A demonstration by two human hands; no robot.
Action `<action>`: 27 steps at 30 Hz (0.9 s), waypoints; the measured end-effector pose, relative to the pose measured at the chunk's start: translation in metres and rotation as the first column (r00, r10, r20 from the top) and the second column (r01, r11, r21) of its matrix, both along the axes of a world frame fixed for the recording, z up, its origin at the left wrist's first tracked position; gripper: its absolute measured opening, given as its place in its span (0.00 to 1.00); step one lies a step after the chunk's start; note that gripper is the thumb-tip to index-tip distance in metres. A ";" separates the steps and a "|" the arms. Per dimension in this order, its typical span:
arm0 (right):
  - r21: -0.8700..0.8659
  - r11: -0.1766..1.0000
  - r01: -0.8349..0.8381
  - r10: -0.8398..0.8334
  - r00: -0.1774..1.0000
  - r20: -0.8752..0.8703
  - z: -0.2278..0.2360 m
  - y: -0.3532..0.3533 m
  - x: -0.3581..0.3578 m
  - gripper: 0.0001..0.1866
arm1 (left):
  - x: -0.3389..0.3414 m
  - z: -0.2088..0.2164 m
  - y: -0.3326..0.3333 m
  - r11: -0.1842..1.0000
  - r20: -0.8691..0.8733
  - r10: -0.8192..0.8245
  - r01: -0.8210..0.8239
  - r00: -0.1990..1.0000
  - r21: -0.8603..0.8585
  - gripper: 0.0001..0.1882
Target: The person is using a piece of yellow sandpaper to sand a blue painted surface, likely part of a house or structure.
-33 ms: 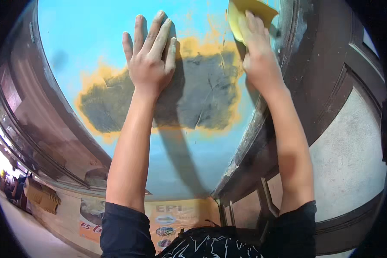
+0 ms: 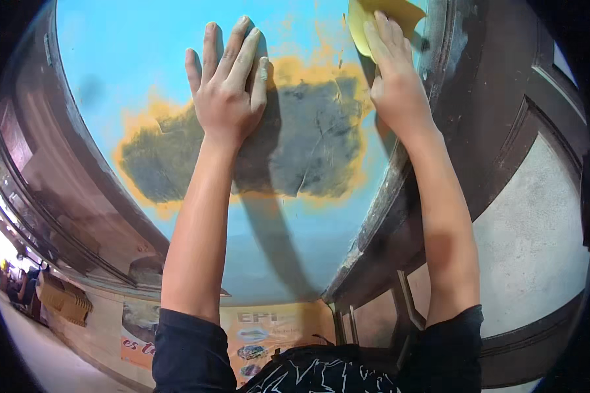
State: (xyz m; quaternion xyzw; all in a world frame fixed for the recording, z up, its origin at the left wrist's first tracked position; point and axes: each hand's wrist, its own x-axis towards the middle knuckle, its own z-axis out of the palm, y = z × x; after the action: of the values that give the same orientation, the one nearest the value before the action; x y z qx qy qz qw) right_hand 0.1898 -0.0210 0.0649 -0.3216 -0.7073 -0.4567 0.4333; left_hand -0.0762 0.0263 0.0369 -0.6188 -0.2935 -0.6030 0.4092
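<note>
A light-blue painted panel (image 2: pixel 151 52) fills the upper middle. On it is a dark grey bare patch (image 2: pixel 308 141) with a ragged orange border. My left hand (image 2: pixel 229 98) lies flat on the panel at the patch's upper edge, open with fingers spread and holding nothing. At the upper right, my right hand (image 2: pixel 396 85) presses a yellow sheet of sandpaper (image 2: pixel 362 33) against the blue paint near the panel's right edge. Its fingers lie over the sheet, hiding part of it, and one corner lifts away from the surface.
A dark, worn wooden frame (image 2: pixel 373 219) borders the panel on the right, with a pale wall section (image 2: pixel 531 242) beyond. Brown wooden trim (image 2: pixel 98 177) runs along the left. Printed posters (image 2: pixel 275 334) and brown stacked pieces (image 2: pixel 64 300) appear low in view.
My right hand and the sandpaper have shifted very slightly. The left hand keeps its place on the panel.
</note>
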 end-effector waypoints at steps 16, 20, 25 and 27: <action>-0.025 1.000 -0.002 0.000 0.998 -0.068 -0.020 0.008 -0.009 0.36 | -0.001 -0.008 -0.003 1.000 -0.012 -0.005 0.005 1.000 -0.015 0.20; -0.041 0.999 0.035 -0.039 0.996 -0.086 -0.058 0.007 -0.027 0.34 | -0.009 -0.006 -0.007 1.000 -0.017 0.007 -0.007 1.000 -0.002 0.21; -0.164 0.981 0.104 -0.119 0.989 -0.090 -0.083 -0.012 -0.032 0.32 | -0.004 -0.004 -0.014 1.000 -0.012 0.015 -0.015 1.000 -0.026 0.21; -0.123 0.988 0.096 -0.108 0.990 -0.096 -0.061 -0.006 -0.024 0.32 | 0.000 -0.004 -0.015 0.999 -0.007 0.016 -0.016 1.000 -0.035 0.21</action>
State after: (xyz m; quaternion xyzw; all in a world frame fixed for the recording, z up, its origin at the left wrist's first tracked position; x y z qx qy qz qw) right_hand 0.1660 -0.0265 0.0037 -0.4054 -0.6927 -0.4184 0.4251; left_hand -0.0761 0.0114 0.0324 -0.6255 -0.3075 -0.5923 0.4042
